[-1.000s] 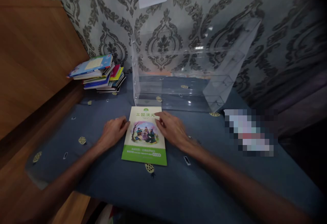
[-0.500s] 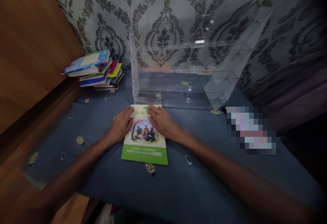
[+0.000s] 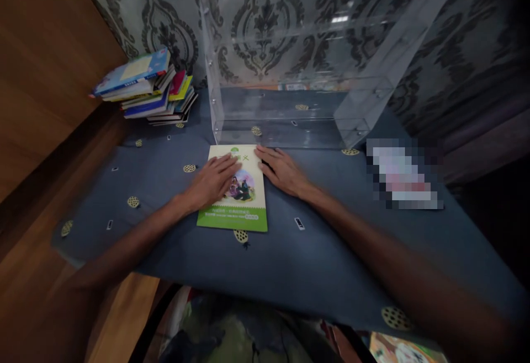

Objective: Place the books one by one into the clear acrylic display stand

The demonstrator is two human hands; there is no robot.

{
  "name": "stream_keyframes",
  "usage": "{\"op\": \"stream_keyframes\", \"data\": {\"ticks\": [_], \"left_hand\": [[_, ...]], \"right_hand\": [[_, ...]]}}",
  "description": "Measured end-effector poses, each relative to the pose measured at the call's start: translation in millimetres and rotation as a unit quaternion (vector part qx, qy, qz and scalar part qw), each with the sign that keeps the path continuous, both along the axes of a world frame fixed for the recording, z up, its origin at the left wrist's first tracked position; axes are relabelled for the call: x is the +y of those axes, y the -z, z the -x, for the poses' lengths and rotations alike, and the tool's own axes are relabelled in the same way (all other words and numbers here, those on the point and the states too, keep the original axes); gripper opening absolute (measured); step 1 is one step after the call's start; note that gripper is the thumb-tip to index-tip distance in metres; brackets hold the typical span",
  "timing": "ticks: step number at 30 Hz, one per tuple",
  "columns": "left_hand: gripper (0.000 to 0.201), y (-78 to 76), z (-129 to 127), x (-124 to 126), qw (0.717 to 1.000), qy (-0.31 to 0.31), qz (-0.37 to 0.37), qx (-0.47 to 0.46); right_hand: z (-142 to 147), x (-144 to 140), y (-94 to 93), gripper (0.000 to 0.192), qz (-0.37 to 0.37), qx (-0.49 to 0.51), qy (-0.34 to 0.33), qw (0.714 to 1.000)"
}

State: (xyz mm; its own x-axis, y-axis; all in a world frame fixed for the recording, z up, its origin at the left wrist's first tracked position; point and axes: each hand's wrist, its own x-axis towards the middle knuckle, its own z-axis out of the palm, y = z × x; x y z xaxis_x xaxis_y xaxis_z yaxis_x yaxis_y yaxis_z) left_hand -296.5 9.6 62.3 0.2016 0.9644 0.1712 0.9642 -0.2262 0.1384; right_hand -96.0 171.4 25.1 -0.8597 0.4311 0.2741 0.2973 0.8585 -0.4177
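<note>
From my head camera I look down on a green-covered picture book (image 3: 238,195) lying flat on the desk (image 3: 339,241), which is covered in a blue cloth with small dotted patches. My left hand (image 3: 215,178) rests palm down on the left half of the cover, fingers spread and relaxed, gripping nothing. My right hand (image 3: 285,171) lies flat too, released, with its fingertips touching the book's right edge near the top corner and its palm on the cloth just beside it.

The book's long axis runs from 6 o'clock to 12 o'clock, away from me, its green band nearest me and its top edge just short of the clear acrylic case (image 3: 290,76). That case stands at 12 o'clock from both hands, its open front facing me. The left hand is the nearer one, already on the cover; the book lies at 9 o'clock from my right palm.

A stack of books (image 3: 144,90) sits at about 10 o'clock, well apart, by the wooden panel (image 3: 41,76).

Against half a second ago, my left hand has slid from the book's left edge onto the cover, and my right hand has shifted off the cover to its right edge.
</note>
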Motion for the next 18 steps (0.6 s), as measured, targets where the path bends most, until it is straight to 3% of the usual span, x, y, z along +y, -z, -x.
{"op": "stream_keyframes", "data": {"ticks": [6, 12, 18], "left_hand": [[0.045, -7.1, -47, -40, 0.979, 0.19, 0.07, -0.015], [0.049, -14.3, -51, -64, 0.971, 0.208, 0.11, -0.044], [0.049, -15.2, -38, -79, 0.97, 0.201, 0.083, -0.107]], "right_hand": [[-1, 2, 2.4, 0.05, -0.007, 0.003, -0.002, 1.0], [-1, 2, 2.2, 0.049, -0.003, 0.002, -0.004, 1.0], [-1, -2, -0.7, 0.05, -0.01, 0.0, 0.003, 1.0]]}}
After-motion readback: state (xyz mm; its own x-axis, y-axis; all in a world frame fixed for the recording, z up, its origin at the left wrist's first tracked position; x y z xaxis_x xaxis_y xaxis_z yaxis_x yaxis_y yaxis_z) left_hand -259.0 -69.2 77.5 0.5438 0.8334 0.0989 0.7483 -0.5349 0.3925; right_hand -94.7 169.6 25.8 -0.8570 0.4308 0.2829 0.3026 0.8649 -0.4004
